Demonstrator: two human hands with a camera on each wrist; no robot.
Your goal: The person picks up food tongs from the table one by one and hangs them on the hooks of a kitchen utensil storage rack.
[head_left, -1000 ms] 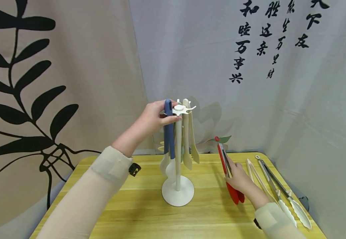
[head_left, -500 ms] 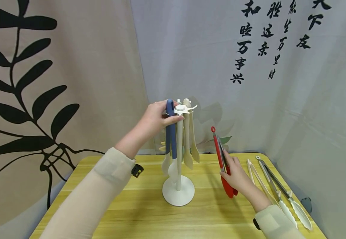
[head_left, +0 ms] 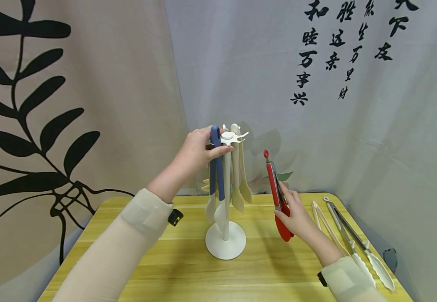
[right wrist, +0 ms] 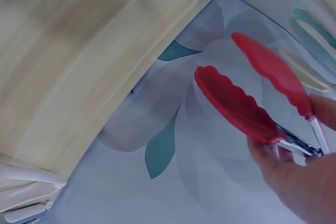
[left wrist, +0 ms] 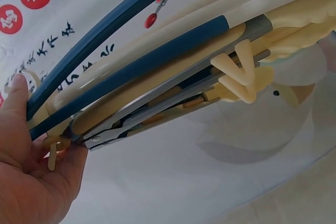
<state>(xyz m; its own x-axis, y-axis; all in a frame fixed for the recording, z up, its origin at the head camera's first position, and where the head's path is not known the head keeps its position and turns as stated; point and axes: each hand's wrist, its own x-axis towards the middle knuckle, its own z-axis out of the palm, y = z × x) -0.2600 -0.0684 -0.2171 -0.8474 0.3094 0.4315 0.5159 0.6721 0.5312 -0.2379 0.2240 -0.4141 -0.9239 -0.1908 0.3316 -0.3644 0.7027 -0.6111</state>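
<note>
A white utensil stand (head_left: 217, 245) is upright on the wooden table (head_left: 173, 268). My left hand (head_left: 193, 149) grips its hooked top, thumb in front and fingers behind. Blue-handled tongs (head_left: 218, 176) with white heads hang right by that thumb; cream tongs (head_left: 236, 180) hang on the stand's other side. In the left wrist view, yellow tongs with metal arms (left wrist: 157, 95) hang behind the blue ones. My right hand (head_left: 298, 216) holds red tongs (head_left: 271, 180) above the table, ring end up. Their scalloped red heads (right wrist: 236, 103) point downward, spread apart in the right wrist view.
At the table's right lie beige tongs (head_left: 329, 228) and tongs with black and metal arms and white heads (head_left: 354, 235). A printed cloth (head_left: 241, 84) hangs behind the table's back edge.
My right hand has raised the red tongs and carried them left, toward the stand. My left hand keeps its hold on the stand's top.
</note>
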